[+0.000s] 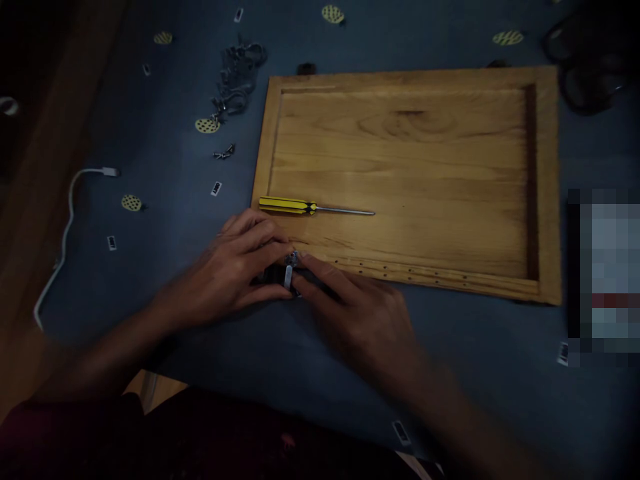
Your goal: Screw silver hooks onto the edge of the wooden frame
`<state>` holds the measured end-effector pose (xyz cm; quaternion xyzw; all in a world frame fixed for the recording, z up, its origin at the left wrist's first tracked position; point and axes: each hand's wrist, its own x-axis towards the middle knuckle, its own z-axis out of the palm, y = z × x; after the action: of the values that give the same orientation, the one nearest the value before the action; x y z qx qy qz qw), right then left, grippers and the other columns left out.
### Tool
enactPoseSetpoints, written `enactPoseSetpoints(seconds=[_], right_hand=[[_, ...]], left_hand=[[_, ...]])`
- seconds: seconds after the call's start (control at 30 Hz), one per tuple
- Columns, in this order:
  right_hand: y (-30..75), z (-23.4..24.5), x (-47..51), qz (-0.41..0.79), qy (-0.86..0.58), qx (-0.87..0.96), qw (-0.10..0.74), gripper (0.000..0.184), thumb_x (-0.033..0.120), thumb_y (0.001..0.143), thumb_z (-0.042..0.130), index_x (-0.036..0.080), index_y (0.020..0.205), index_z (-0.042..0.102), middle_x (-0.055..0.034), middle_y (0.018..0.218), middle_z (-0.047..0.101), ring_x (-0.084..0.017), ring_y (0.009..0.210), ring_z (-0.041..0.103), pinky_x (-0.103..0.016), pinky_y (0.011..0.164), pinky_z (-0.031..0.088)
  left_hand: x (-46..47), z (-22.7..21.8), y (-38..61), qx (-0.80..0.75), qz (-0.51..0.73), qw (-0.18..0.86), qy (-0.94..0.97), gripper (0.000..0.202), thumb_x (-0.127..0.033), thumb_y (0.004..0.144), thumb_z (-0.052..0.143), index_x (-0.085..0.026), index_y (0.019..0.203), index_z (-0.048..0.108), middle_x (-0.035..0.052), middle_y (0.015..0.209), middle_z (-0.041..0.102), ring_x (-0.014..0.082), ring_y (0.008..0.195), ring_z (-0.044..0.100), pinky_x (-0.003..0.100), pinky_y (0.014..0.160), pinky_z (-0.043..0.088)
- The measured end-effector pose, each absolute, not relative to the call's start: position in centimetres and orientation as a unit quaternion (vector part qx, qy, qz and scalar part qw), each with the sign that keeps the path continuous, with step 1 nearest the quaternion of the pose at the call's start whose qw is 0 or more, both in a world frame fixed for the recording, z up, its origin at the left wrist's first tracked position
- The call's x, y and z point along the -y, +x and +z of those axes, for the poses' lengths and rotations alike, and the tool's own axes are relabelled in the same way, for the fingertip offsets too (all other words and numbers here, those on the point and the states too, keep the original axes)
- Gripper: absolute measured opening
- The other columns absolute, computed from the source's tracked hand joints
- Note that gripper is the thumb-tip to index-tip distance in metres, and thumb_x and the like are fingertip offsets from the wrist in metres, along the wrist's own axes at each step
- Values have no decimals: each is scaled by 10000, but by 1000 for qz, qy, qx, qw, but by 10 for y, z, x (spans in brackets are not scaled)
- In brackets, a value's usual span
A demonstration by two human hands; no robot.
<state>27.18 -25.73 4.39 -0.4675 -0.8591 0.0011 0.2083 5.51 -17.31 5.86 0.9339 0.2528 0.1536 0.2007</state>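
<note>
Though small, a shiny metal fitting (289, 276).

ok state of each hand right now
Left hand: closed, holding a small metal fitting.
Right hand: closed, holding the same fitting from the other side.

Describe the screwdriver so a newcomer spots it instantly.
Find the framed wooden panel on the blue cloth. On its left part, just above the left hand, lies the screwdriver, shaft pointing right. Its long yellow-and-black handle sets it apart from the small metal pieces.
</note>
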Motion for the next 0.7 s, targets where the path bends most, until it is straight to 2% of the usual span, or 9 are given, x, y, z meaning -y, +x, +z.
enactPoseSetpoints(seconds=[0.27,0.47,0.7], right_hand=[[271,43,258,7,-464,859,217,396,78,1059,379,164,1127,759,-77,1249,775,-165,903,759,-268,690,584],[271,44,259,21,-463,857,226,369,65,1045,403,145,1114,756,-101,1253,769,-186,916,760,-290,653,588],[269,44,259,19,-474,851,225,397,41,1026,391,164,1116,758,-87,1252,769,-181,901,745,-291,632,566]], left_hand=[[174,57,55,-250,159,195,935,382,-461,962,675,-175,1210,625,104,1172,665,262,1133,552,442,992,515],[174,58,56,-259,161,206,930,355,-460,955,686,-213,1205,632,96,1173,666,271,1135,563,453,996,517],[174,58,55,-257,150,195,935,363,-458,957,685,-185,1189,627,103,1179,663,272,1140,560,451,986,520]])
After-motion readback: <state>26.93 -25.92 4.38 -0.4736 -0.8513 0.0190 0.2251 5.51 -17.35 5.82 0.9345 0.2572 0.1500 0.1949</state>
